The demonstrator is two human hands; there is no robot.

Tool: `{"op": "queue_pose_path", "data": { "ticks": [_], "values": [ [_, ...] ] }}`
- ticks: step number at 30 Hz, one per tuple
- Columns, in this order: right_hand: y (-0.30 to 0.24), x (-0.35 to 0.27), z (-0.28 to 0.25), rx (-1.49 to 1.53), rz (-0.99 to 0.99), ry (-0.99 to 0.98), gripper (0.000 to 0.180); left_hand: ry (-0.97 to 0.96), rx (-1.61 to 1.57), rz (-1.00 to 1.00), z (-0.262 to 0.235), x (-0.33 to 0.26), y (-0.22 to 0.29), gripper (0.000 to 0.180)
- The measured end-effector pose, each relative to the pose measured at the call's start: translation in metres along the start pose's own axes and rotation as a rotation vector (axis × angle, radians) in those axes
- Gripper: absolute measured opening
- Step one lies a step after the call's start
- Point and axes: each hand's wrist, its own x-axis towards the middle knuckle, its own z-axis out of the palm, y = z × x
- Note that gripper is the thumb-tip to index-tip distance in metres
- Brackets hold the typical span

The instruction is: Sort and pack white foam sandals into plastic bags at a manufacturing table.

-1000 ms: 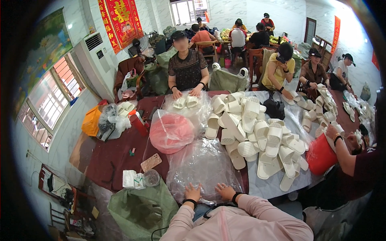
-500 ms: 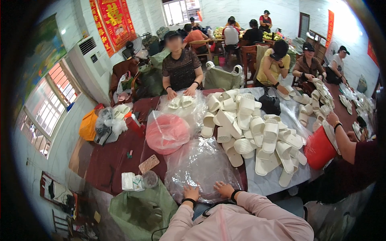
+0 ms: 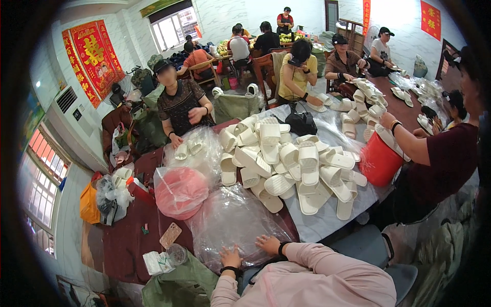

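Head view: we press our left hand and right hand, both flat and open, gripping nothing, on the clear bags to steady them; slippers lie piled at two o'clock, within reach

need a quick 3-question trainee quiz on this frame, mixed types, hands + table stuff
1. True or false: both of the person's hands lie on the pile of clear plastic bags at the near table edge.
2. Multiple choice: what lies directly left of the slipper heap? A) a black bag B) a pink round thing wrapped in clear plastic C) a green sack
3. Fill in: the bucket at the right edge of the table is ____ in colour.

Key
1. True: the left hand and right hand both rest flat on the bags, holding nothing else.
2. B, the pink round thing.
3. Red.
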Motion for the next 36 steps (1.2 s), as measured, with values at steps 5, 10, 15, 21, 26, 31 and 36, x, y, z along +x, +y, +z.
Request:
{"op": "queue_pose_path", "data": {
  "ticks": [5,10,15,21,26,31,36],
  "values": [
    [-0.005,-0.001,-0.002,0.015,0.021,-0.015,0.087,0.017,0.024,0.012,0.001,-0.003,-0.001,0.080],
    [-0.011,-0.009,-0.019,0.034,0.015,-0.095,0.079,-0.017,0.017,-0.007,0.005,-0.002,-0.004,0.080],
    [-0.004,-0.002,-0.011,0.006,0.025,-0.103,0.083,-0.019,0.032,0.012,-0.004,-0.002,0.002,0.079],
    [-0.005,-0.002,-0.012,0.045,0.044,-0.078,0.088,-0.004,0.057,0.001,-0.002,-0.002,0.000,0.080],
    [-0.004,0.000,-0.002,-0.001,0.021,-0.056,0.088,-0.027,0.058,0.001,-0.001,-0.002,-0.001,0.080],
    [-0.004,0.005,0.009,-0.011,0.038,-0.008,0.090,-0.016,0.055,0.010,0.000,-0.001,-0.001,0.080],
    [-0.004,0.002,-0.002,0.032,0.028,-0.072,0.094,-0.069,0.043,0.024,-0.003,0.000,-0.004,0.080]
  ]
}}
